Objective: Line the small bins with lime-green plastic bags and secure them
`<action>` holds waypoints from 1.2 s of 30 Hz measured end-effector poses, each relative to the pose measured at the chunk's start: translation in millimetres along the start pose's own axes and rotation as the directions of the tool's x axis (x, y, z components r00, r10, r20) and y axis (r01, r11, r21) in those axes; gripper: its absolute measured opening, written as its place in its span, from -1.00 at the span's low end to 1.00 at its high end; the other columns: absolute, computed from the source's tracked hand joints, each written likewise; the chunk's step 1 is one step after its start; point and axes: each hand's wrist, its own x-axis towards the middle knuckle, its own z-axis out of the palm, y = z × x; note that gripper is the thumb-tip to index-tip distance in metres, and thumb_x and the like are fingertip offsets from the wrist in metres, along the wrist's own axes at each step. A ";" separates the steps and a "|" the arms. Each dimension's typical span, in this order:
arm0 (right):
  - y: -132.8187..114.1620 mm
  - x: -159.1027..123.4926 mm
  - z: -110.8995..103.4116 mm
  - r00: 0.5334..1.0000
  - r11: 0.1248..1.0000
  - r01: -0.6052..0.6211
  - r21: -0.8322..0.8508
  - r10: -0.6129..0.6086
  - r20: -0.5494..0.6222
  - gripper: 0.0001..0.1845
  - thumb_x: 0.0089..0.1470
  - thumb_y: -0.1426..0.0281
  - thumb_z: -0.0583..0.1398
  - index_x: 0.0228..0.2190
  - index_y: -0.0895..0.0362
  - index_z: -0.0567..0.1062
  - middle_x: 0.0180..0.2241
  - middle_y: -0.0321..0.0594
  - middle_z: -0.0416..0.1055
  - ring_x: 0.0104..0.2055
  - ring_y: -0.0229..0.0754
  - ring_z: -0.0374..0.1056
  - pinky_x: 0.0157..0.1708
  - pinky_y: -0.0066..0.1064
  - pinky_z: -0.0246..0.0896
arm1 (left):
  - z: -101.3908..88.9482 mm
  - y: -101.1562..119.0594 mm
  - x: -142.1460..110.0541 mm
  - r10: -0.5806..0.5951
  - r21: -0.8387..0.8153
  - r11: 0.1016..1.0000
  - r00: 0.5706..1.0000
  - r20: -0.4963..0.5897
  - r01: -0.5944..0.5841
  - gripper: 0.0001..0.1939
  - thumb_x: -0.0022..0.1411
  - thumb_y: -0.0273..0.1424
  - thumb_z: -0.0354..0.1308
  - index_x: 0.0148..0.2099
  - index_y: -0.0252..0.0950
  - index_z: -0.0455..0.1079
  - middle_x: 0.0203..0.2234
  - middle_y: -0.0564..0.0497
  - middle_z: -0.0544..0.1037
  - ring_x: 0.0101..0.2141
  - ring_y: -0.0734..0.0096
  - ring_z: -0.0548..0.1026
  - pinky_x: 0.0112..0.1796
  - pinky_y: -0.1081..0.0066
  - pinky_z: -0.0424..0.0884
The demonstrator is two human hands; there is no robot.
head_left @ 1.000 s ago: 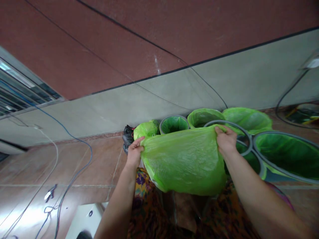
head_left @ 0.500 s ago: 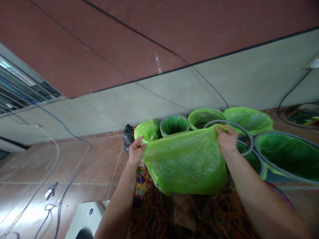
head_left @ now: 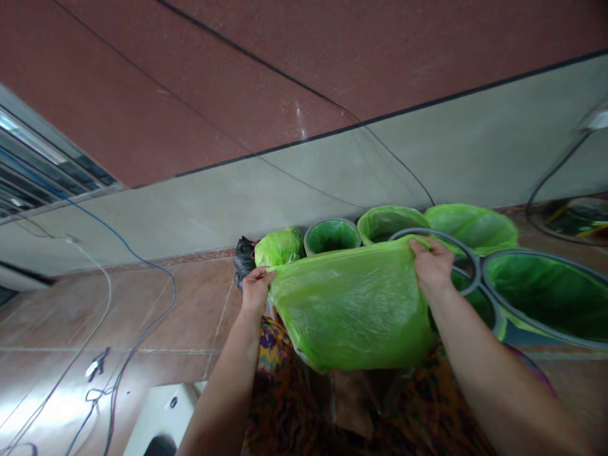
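Note:
A light-green plastic garbage bag [head_left: 351, 310] is stretched wide in front of me, its top edge nearly straight. My left hand [head_left: 256, 288] pinches its upper left corner. At the upper right corner, my right hand [head_left: 433, 263] grips the edge with closed fingers. Just behind the right hand is a loose grey ring [head_left: 468, 253], resting over a lined bin [head_left: 496, 313] that the bag and my arm partly cover. Whatever supports the bag from below, if anything, is hidden.
Along the wall stand a small lined bin [head_left: 332, 235], two green-lined bins [head_left: 392, 218] [head_left: 479, 225] and a large one [head_left: 546, 294] at right. A tied green bag [head_left: 278, 247] and black bag [head_left: 244, 256] lie left. Cables [head_left: 142, 339] cross the floor near a white stool [head_left: 164, 415].
My left hand has closed its fingers on the bag's corner and shifted slightly left, pulling the top edge tauter. The right hand stays in place.

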 end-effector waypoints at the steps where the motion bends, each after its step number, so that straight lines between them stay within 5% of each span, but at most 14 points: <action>1: -1.1 -0.6 0.5 0.999 0.999 -0.024 0.021 0.025 -0.021 -0.83 -0.25 0.37 0.34 -0.48 0.15 0.56 -0.55 -0.35 0.44 -0.57 -0.32 0.28 -0.51 -0.41 0.27 | 0.1 1.2 0.0 -0.013 -0.038 0.999 1.000 -0.002 0.012 -0.63 -0.32 -0.31 0.51 -0.42 -0.33 0.50 -0.57 0.10 0.55 -0.55 0.50 0.43 -0.43 0.47 0.33; 7: -1.4 -4.0 0.4 0.999 1.000 0.007 0.014 -0.006 -0.034 -0.80 -0.26 0.30 0.39 -0.56 0.14 0.55 -0.58 -0.34 0.43 -0.58 -0.31 0.26 -0.57 -0.42 0.24 | 1.4 5.2 -0.7 0.000 -0.148 0.989 1.000 0.003 0.000 -0.60 -0.28 -0.29 0.48 -0.39 -0.31 0.42 -0.53 0.10 0.55 -0.52 0.49 0.45 -0.37 0.44 0.37; 12: 8.4 -0.4 -0.7 0.998 0.997 0.055 -0.053 -0.054 0.021 -0.70 -0.18 0.15 0.37 -0.49 0.11 0.54 -0.59 -0.36 0.41 -0.55 -0.23 0.30 -0.54 -0.34 0.29 | -1.9 -1.2 3.2 0.285 0.151 0.952 0.949 -0.132 -0.265 -0.72 -0.05 -0.25 0.37 -0.36 -0.26 0.39 -0.56 0.14 0.47 -0.54 0.52 0.35 -0.45 0.51 0.26; 17: 6.1 12.3 -12.2 0.977 0.970 0.147 -0.194 -0.173 -0.126 -0.80 -0.06 0.20 0.30 -0.53 0.06 0.48 -0.53 -0.18 0.41 -0.45 -0.09 0.36 -0.40 -0.19 0.33 | -9.0 -1.6 9.1 0.410 0.303 0.889 0.893 -0.189 -0.344 -0.80 0.04 -0.26 0.30 -0.37 -0.23 0.37 -0.57 0.13 0.39 -0.51 0.46 0.31 -0.44 0.50 0.20; 20: -10.4 4.6 -18.6 0.907 0.837 0.364 -0.409 -0.418 -0.050 -0.83 0.11 0.25 0.18 -0.34 0.06 0.51 -0.31 -0.05 0.47 -0.25 0.02 0.42 -0.15 -0.05 0.35 | -6.3 3.4 4.5 0.423 0.318 0.881 0.886 -0.192 -0.351 -0.81 0.05 -0.28 0.30 -0.39 -0.22 0.35 -0.57 0.13 0.38 -0.50 0.44 0.31 -0.42 0.48 0.19; 24: -46.4 -43.9 -0.5 0.762 0.658 0.648 -0.384 -0.558 0.329 -0.67 0.14 0.24 0.19 -0.08 0.09 0.49 -0.12 -0.03 0.46 -0.12 0.04 0.41 -0.01 0.00 0.32 | 17.9 5.1 -18.3 0.395 0.305 0.879 0.918 -0.037 -0.366 -0.83 0.07 -0.31 0.31 -0.35 -0.22 0.38 -0.56 0.13 0.37 -0.51 0.44 0.27 -0.42 0.46 0.16; 27: -71.5 -91.4 28.6 0.567 0.697 0.704 -0.138 -0.433 0.701 -0.63 0.14 0.26 0.21 -0.01 0.04 0.49 -0.06 -0.09 0.50 -0.01 0.00 0.42 0.05 -0.09 0.31 | 46.8 1.1 -42.1 0.375 0.275 0.876 0.918 0.132 -0.397 -0.85 0.11 -0.34 0.29 -0.35 -0.22 0.36 -0.57 0.15 0.33 -0.51 0.46 0.26 -0.40 0.45 0.16; 29: -81.4 -115.3 46.0 0.405 0.747 0.664 -0.034 -0.320 0.856 -0.67 0.14 0.27 0.23 -0.04 0.02 0.53 -0.06 -0.13 0.53 0.00 -0.01 0.44 0.02 -0.16 0.33 | 63.8 0.0 -56.6 0.364 0.220 0.882 0.899 0.243 -0.417 -0.87 0.14 -0.35 0.27 -0.33 -0.22 0.37 -0.54 0.13 0.37 -0.47 0.45 0.30 -0.37 0.45 0.19; 30: -83.9 -123.3 52.4 0.360 0.775 0.631 -0.027 -0.262 0.896 -0.70 0.14 0.28 0.22 -0.08 0.02 0.55 -0.08 -0.14 0.56 -0.05 -0.03 0.46 -0.03 -0.20 0.35 | 70.2 0.6 -62.7 0.357 0.185 0.890 0.889 0.286 -0.417 -0.88 0.14 -0.36 0.27 -0.30 -0.22 0.38 -0.53 0.12 0.39 -0.45 0.45 0.33 -0.35 0.46 0.21; 32: -85.6 -131.6 59.6 0.344 0.816 0.574 -0.071 -0.162 0.925 -0.77 0.14 0.30 0.22 -0.18 0.06 0.59 -0.19 -0.17 0.60 -0.17 -0.08 0.49 -0.16 -0.27 0.36 | 77.3 4.3 -72.9 0.328 0.122 0.914 0.881 0.339 -0.387 -0.84 0.14 -0.35 0.29 -0.24 -0.22 0.39 -0.53 0.13 0.40 -0.47 0.46 0.34 -0.36 0.47 0.23; 36: -89.8 -129.3 57.4 0.455 0.867 0.479 -0.139 -0.110 0.884 -0.83 0.12 0.31 0.21 -0.37 0.09 0.59 -0.41 -0.26 0.58 -0.39 -0.18 0.44 -0.33 -0.37 0.30 | 72.5 15.4 -89.5 0.180 0.021 0.976 0.863 0.473 -0.215 -0.64 0.12 -0.30 0.33 -0.05 -0.20 0.37 -0.54 0.15 0.44 -0.52 0.48 0.37 -0.42 0.48 0.27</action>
